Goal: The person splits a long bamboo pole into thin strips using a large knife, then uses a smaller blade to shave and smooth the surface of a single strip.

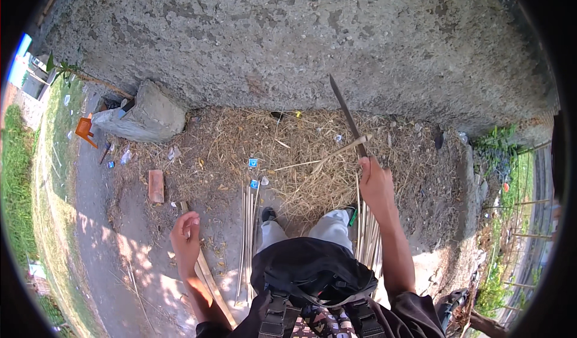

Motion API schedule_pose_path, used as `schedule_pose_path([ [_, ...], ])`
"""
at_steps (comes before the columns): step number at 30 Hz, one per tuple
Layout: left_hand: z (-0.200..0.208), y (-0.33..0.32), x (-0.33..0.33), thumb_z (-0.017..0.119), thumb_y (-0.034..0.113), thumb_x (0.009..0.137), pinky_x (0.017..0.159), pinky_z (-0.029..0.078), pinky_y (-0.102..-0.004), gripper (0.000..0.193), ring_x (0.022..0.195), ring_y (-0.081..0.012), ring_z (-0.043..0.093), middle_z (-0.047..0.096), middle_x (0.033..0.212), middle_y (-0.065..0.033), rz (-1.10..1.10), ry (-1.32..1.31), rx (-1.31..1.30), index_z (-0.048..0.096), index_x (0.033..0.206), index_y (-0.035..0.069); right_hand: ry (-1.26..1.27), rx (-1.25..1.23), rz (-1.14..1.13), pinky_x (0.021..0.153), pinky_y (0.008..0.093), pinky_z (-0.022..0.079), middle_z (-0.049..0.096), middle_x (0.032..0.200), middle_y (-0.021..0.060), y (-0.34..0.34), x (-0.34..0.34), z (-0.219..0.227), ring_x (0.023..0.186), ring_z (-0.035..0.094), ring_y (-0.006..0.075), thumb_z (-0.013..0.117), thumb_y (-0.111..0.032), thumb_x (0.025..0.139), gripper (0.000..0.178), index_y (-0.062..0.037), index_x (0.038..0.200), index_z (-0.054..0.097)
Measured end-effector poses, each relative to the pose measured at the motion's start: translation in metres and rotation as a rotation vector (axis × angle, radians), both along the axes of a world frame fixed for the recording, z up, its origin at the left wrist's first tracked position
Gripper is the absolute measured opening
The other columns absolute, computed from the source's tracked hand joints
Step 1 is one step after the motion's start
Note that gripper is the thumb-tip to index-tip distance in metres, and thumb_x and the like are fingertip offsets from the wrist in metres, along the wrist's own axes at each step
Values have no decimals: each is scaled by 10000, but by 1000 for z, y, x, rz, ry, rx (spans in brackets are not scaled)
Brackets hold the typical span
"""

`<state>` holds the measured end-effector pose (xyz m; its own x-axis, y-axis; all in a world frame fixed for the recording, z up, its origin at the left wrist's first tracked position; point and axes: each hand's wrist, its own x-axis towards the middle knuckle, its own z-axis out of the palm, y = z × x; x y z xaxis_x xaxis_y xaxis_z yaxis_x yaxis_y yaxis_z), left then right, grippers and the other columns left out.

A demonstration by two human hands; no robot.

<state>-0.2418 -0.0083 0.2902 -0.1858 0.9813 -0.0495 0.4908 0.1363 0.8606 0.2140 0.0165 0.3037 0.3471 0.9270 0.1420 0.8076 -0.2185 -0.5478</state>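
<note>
Right hand (377, 188): we're gripping the long dark blade (344, 108) in it, rt of ctr; tip's pointing up-left.
Thin pale strip (348, 146): it's crossing the blade just above our right hand, mid-frame; can't tell if they're touching.
Left hand (186, 236): we're keeping its fingers half-curled, lower left; can't tell if it's gripping the wide pale slat (211, 287) running behind it.
Stick bundles: left sticks (248, 230) & right sticks (368, 236) are lying either side of our legs, lower ctr.
Straw (312, 188): it's covering ground nr our feet.
Brick (156, 186): it's lying left of ctr.
Wall (270, 49): rough grey, filling frame top.
</note>
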Motion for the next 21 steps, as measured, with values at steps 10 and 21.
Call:
schedule_pose_path([
  [10,-10,-14,-13,619,52,944,866,501,-289,159,980,-160,662,699,1003,-86,14,-14,-4,636,1092,-2,296,173,-271,454,259,296,449,548,-7,-49,-10,196,463,391,50,434,-265,1053,350,19,1034,637],
  [21,-26,-19,-21,610,42,945,853,493,-278,158,959,-142,652,687,1005,-74,32,-12,-90,633,1097,6,-97,122,-188,486,326,361,520,552,112,-55,-20,150,419,432,240,447,-202,1029,272,10,1117,592],
])
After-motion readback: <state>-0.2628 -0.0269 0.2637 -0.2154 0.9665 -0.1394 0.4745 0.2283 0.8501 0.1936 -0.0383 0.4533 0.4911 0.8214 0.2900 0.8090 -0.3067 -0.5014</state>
